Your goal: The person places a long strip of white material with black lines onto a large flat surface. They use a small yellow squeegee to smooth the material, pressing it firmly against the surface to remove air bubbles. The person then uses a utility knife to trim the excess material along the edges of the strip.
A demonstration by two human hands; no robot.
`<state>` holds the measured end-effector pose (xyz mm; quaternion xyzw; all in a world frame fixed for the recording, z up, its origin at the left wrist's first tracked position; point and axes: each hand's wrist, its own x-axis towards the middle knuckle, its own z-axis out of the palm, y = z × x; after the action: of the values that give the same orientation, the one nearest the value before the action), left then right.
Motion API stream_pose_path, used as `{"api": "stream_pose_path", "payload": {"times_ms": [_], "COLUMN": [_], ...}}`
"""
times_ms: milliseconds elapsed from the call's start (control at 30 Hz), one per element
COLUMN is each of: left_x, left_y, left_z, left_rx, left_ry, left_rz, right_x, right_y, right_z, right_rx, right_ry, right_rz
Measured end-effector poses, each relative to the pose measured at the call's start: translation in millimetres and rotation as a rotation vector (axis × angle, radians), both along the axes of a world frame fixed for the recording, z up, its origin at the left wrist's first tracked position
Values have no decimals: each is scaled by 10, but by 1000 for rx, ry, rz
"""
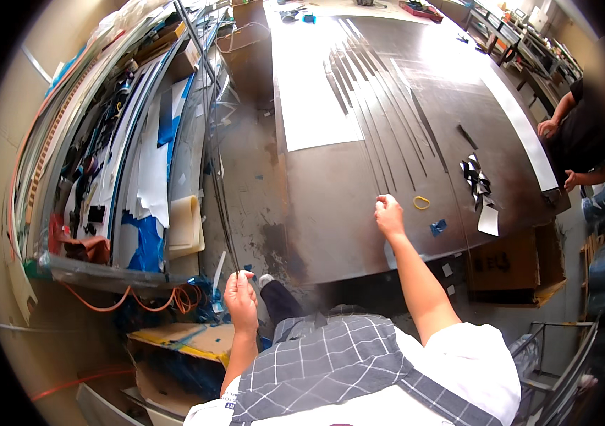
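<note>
Long, thin dark strips (218, 192) rise from my left hand (242, 298), which is closed around their near ends. They stand upright and slightly bowed, reaching past the top of the view. Over the dark table (331, 220), my right hand (389, 215) pinches the near end of a thin dark strip (371, 157) lying along the tabletop. Beside it, several similar strips (405, 138) fan out toward the far end, some crossing a white sheet (309, 113).
A yellow rubber band (421, 203), a blue scrap (438, 227) and black-and-white offcuts (478, 181) lie right of my right hand. At the table's right edge stands another person (590, 135). A loaded rack (121, 273) stands left; a cardboard box (519, 263) sits below the table.
</note>
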<state>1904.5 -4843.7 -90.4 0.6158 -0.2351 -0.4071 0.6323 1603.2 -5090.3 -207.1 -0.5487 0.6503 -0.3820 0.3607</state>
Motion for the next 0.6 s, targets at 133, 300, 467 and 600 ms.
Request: {"api": "stream_pose_path", "payload": {"times_ms": [133,300,467,600], "left_x": [600,1288,1492,1560], "left_y": [-405,-1256,-2475,-2996], "left_z": [-17,-16,-63,-186], "left_rx": [8,-53,-270,-50], "left_ry": [27,156,75,93], "left_rz": [-44,-186,-285,-820], "right_x": [347,1840,3584,3449], "right_y": [117,338,272,-163], "right_z": [352,717,815,998], "right_rx": [-360,-158,2,-92], "right_ry": [621,86,-670,-442], "right_rz": [-166,189,301,-17]}}
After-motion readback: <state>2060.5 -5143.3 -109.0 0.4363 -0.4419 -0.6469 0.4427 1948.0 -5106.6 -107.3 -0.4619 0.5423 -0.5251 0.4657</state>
